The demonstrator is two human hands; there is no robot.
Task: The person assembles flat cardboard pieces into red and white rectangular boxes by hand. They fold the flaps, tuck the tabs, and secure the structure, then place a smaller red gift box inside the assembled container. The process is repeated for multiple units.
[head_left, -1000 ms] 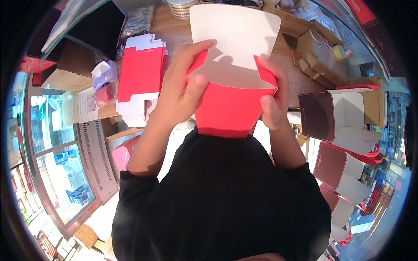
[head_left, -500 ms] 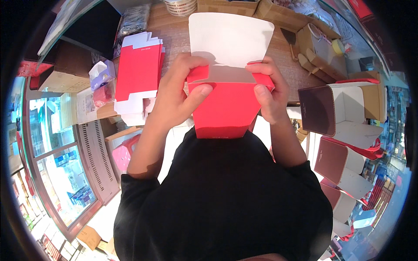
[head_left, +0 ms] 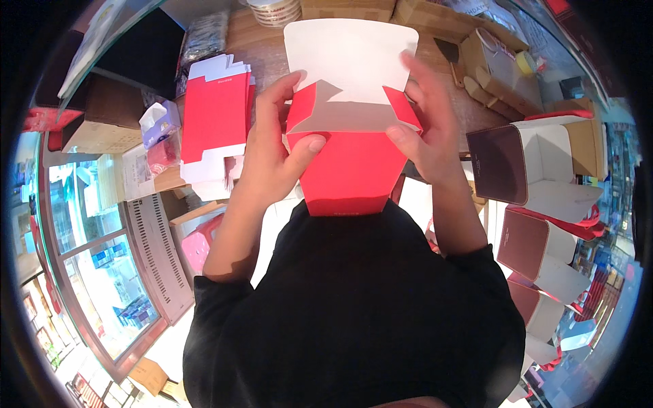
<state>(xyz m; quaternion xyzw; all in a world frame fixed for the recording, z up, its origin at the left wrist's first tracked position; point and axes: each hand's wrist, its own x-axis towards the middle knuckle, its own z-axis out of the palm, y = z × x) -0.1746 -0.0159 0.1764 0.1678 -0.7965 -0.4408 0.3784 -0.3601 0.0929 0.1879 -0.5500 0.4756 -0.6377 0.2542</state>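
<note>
A red cardboard box with a white inside is held upright between my hands, its top uncovered. Its tall back flap stands raised, and the two small red side flaps stick up at the sides. My left hand grips the box's left side, thumb on the front and fingers curled behind the left flap. On the other side, my right hand presses its thumb against the top front corner; its fingers reach up along the flap's right edge, slightly blurred.
Flat red-and-white box blanks lie stacked on the wooden table at left, beside a purple tissue box. Dark brown boxes with white insides stand in a row at right. Cardboard cartons and tape rolls sit at the back.
The side flaps have gone from folded inward to standing up. My right fingers have moved off the right flap and up along the back flap. My left fingers have also risen.
</note>
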